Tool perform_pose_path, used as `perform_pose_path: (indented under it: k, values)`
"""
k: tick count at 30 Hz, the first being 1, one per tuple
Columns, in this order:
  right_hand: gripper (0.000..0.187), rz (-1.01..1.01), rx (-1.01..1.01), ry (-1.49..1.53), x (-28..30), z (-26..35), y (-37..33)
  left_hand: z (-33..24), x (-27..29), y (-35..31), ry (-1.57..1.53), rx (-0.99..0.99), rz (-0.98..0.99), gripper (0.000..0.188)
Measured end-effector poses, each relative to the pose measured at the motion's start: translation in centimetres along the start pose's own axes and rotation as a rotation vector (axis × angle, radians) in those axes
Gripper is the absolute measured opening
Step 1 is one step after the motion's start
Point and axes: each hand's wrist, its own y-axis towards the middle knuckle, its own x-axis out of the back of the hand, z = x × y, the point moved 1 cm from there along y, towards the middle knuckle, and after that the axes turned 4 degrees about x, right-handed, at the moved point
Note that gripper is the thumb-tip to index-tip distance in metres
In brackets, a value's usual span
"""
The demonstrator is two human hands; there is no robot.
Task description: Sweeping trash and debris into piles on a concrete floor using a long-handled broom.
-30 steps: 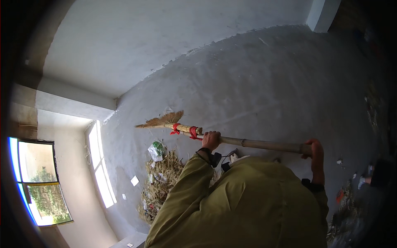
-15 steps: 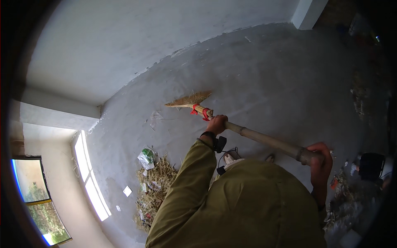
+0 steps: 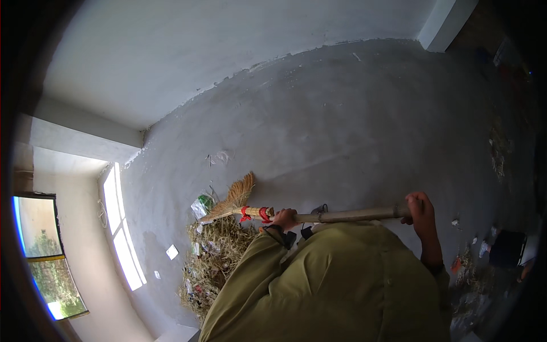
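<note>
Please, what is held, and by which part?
A yellow straw broom with red ties, by its long brown handle: left hand near the straw head, right hand near the far end.

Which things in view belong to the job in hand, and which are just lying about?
Job in hand:
broom, held by left hand and right hand
straw heap, apparently

Lying about, apparently:
white square left of the heap
small white scrap near it

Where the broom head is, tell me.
In the head view, the broom head is left of centre, at the upper edge of the straw pile, just right of the green-and-white bag.
</note>
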Motion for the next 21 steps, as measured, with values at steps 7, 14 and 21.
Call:
perform_pose_path:
  k: [7,14,21]
  values:
    - [0.023,0.214,0.018,-0.01,-3.0,-2.8,6.5,1.6,-4.1,-6.4,-0.197,0.33,0.024,0.035]
    - [0.033,0.347,-0.03,0.037,-3.4,-3.9,13.3,-0.3,-5.0,-6.7,-0.144,0.393,-0.185,0.039]
    - [0.035,0.389,-0.156,0.136,-1.2,-6.4,19.5,-3.4,-1.7,-5.5,-0.146,0.408,-0.115,0.027]
